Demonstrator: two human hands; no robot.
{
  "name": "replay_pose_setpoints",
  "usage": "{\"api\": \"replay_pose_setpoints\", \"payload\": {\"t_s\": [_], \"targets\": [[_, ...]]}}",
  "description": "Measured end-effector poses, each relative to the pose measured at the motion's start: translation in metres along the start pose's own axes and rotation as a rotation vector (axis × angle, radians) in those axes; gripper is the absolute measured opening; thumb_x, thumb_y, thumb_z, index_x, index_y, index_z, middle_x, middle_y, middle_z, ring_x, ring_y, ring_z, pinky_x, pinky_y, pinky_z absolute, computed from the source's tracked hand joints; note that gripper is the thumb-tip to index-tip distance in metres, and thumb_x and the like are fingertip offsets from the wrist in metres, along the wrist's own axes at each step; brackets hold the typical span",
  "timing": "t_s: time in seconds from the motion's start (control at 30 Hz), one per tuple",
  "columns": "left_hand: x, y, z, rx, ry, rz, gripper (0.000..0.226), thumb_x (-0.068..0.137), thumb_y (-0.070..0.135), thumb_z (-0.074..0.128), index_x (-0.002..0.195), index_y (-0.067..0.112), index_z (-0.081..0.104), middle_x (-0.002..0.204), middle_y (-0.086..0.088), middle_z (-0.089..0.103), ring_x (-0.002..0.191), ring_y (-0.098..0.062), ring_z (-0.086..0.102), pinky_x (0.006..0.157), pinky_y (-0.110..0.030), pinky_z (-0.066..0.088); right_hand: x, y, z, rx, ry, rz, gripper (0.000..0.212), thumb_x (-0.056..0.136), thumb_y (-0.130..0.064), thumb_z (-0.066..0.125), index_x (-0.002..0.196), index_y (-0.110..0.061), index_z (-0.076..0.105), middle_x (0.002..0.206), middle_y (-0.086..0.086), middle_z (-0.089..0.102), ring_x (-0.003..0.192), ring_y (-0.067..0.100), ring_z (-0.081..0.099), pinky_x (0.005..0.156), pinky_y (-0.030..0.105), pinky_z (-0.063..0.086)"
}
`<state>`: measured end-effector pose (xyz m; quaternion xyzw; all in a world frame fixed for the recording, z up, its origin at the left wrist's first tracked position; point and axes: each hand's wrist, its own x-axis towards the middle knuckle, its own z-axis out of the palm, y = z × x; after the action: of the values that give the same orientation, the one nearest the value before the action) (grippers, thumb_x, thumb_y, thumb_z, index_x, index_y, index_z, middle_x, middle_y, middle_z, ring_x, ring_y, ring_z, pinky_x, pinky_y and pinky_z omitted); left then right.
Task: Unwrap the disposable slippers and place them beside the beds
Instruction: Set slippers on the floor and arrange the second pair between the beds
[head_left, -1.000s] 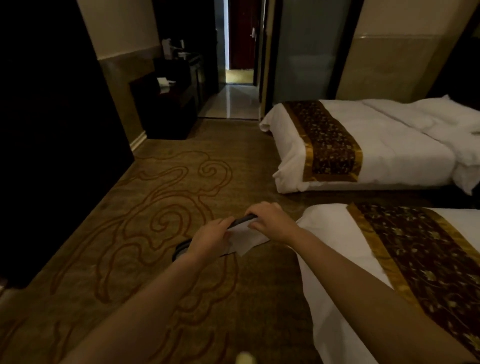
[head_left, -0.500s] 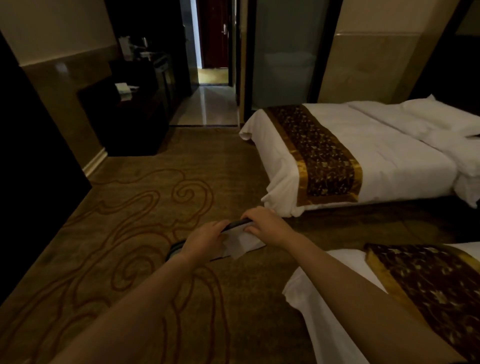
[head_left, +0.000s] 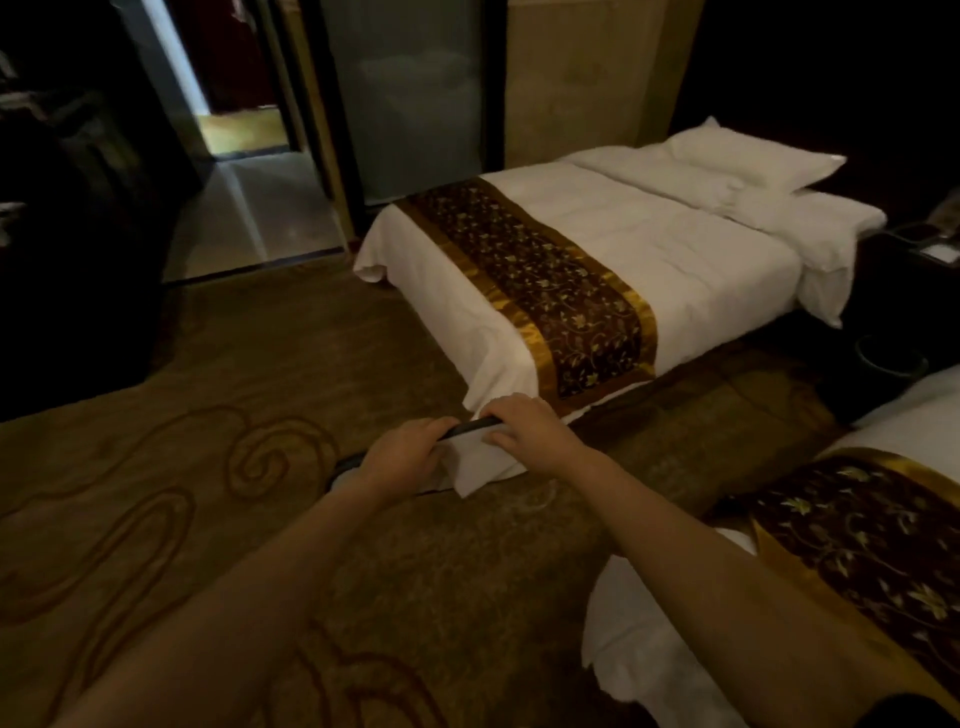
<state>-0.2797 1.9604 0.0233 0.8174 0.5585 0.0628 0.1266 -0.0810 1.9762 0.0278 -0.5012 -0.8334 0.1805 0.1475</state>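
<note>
Both my hands hold one pair of disposable slippers (head_left: 475, 460), white with a dark sole edge, out in front of me above the carpet. My left hand (head_left: 408, 449) grips its left part and my right hand (head_left: 524, 428) grips its right part; a white flap hangs below between them. The far bed (head_left: 701, 249), white with a brown and gold runner, lies just beyond my hands. The near bed (head_left: 639, 639) shows its corner at the lower right.
Patterned brown carpet (head_left: 234, 493) covers the floor, with an aisle between the two beds. A dark nightstand (head_left: 914, 280) and a dark bin (head_left: 891, 364) stand at the right between the beds. Dark furniture (head_left: 78, 234) lines the left wall beside a tiled hallway (head_left: 249, 208).
My view has swung right and closer to the far bed, whose corner now sits just behind my hands. Both hands keep the same hold on the slippers.
</note>
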Motion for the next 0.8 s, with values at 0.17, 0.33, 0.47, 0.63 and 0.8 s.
{"api": "replay_pose_setpoints", "payload": {"t_s": [0.17, 0.33, 0.47, 0.63, 0.8], "targets": [[0.110, 0.002, 0.004, -0.038, -0.039, 0.183, 0.038, 0.094, 0.024, 0.042, 0.132, 0.025, 0.049, 0.121, -0.007, 0.063, 0.104, -0.025, 0.058, 0.082, -0.035, 0.047, 0.042, 0.068, -0.023, 0.011, 0.060, 0.163, 0.023, 0.092, -0.030, 0.050, 0.111, -0.020, 0.058, 0.110, 0.002, 0.061, 0.104, 0.020, 0.051, 0.088, 0.035, 0.034], [0.219, 0.015, 0.027, -0.094, -0.093, 0.281, 0.036, 0.094, 0.023, 0.043, 0.129, 0.023, 0.051, 0.118, -0.007, 0.064, 0.103, -0.023, 0.059, 0.084, -0.034, 0.047, 0.081, 0.150, -0.040, 0.019, 0.093, 0.277, 0.023, 0.091, -0.029, 0.052, 0.110, -0.018, 0.059, 0.109, 0.003, 0.061, 0.104, 0.020, 0.052, 0.093, 0.039, 0.038], [0.321, 0.036, 0.036, -0.097, -0.138, 0.380, 0.033, 0.094, 0.025, 0.043, 0.126, 0.021, 0.052, 0.118, -0.007, 0.064, 0.102, -0.024, 0.060, 0.085, -0.037, 0.050, 0.114, 0.227, -0.062, 0.019, 0.158, 0.365, 0.023, 0.091, -0.029, 0.053, 0.110, -0.017, 0.059, 0.109, 0.003, 0.062, 0.104, 0.021, 0.054, 0.091, 0.038, 0.039], [0.429, 0.074, 0.039, -0.086, -0.188, 0.484, 0.031, 0.096, 0.023, 0.042, 0.124, 0.019, 0.052, 0.117, -0.008, 0.062, 0.102, -0.025, 0.059, 0.087, -0.043, 0.051, 0.146, 0.305, -0.105, -0.001, 0.228, 0.503, 0.021, 0.089, -0.028, 0.055, 0.107, -0.019, 0.061, 0.109, 0.002, 0.064, 0.102, 0.020, 0.056, 0.087, 0.034, 0.040], [0.492, 0.112, 0.053, -0.132, -0.268, 0.529, 0.040, 0.098, 0.021, 0.040, 0.137, 0.016, 0.045, 0.131, -0.008, 0.057, 0.116, -0.026, 0.055, 0.095, -0.039, 0.048, 0.143, 0.356, -0.134, -0.037, 0.245, 0.613, 0.023, 0.089, -0.029, 0.057, 0.110, -0.021, 0.061, 0.113, 0.002, 0.064, 0.105, 0.020, 0.055, 0.086, 0.034, 0.039]]}}
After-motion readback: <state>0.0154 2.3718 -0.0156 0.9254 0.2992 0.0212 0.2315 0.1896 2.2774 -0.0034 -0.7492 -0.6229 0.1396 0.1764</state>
